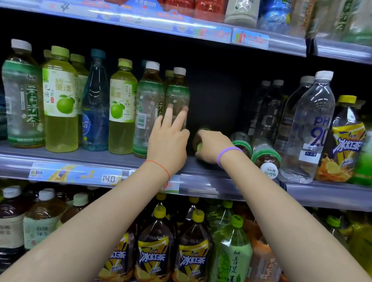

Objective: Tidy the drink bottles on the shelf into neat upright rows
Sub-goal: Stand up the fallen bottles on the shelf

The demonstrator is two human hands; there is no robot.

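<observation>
Left hand [168,136]: straight fingers touching upright white-capped clear tea bottle [177,96].
Right hand [212,146]: gripping fallen green-capped bottle [199,140].
Grey metal shelf [85,159]: two more green-collared bottles [265,157] lying flat.

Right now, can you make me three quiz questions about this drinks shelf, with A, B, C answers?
1. Where are the bottles lying down?
A. top shelf
B. middle shelf
C. bottom shelf

2. What colour is the band on the right wrist?
A. purple
B. yellow
C. black

3. What is the left hand doing?
A. gripping a cap
B. hanging idle
C. touching an upright bottle with straight fingers

Answers:
B, the lying bottles rest on the middle shelf.
A, the wristband is purple.
C, the left hand touches the tea bottle.
</observation>
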